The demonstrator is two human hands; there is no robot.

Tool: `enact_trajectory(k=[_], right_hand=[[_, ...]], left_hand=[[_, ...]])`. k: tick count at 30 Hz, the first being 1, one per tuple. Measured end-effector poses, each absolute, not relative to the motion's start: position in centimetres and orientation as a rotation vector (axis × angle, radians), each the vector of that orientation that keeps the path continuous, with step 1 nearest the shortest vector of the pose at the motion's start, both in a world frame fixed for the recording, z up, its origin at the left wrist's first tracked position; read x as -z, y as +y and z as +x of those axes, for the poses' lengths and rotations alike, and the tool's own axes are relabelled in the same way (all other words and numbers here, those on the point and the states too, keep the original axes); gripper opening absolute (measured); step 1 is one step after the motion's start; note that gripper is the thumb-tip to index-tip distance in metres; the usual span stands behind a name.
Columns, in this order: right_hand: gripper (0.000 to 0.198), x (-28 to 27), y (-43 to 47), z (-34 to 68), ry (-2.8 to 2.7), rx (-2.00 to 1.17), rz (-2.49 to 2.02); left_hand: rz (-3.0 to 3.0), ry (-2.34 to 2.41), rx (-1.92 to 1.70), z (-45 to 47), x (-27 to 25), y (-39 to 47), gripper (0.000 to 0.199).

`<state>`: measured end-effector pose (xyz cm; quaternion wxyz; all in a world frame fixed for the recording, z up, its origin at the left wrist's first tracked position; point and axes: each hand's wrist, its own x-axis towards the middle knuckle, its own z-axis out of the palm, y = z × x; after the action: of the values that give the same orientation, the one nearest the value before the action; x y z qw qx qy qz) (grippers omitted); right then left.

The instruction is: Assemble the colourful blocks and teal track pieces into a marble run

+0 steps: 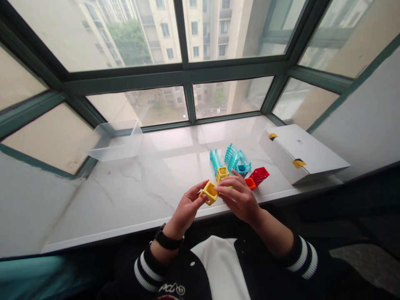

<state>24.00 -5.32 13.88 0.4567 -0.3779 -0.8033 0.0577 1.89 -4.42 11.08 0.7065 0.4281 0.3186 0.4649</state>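
- The left hand [187,204] pinches a yellow block, the held block [210,193], between the thumb on its near side and the fingers on its far left side.
- The held block is up in the air near the front edge of the sill [150,175], tilted, with an open face turned up and to the right.
- The right hand [239,198] is bent, palm down, its fingertips at the right edge of the held block; whether it also pinches the block, I cannot tell.
- A second yellow block [222,173] sits on the sill just beyond the held block, near the right fingers.
- A bit of green [230,187] shows between the right fingers; the rest is hidden.
- An orange block [250,183] lies just past the right hand, partly covered by it.
- The red block [259,175] is right beside the orange block, to its right and a little farther back.
- Behind the right hand is a blue block [241,169], with clear blue pieces around it: a ribbed chute [215,161] on the left and a curved one [231,157] nearer the middle.
- A clear bin [118,146] stands far left by the window [187,73], well apart from the blocks.
- A white box [306,152] with yellow-and-black tabs sits at the right end.
- A black band [168,239] circles the left wrist.
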Motion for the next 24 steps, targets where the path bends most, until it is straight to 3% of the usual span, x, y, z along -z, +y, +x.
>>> enact_trajectory(k=[24], right_hand=[[0.022, -13.2, -3.2, 24.6, -1.987, -0.16, -1.006]], left_hand=[[1.073, 0.698, -1.015, 3.5, -10.9, -3.4, 0.057]])
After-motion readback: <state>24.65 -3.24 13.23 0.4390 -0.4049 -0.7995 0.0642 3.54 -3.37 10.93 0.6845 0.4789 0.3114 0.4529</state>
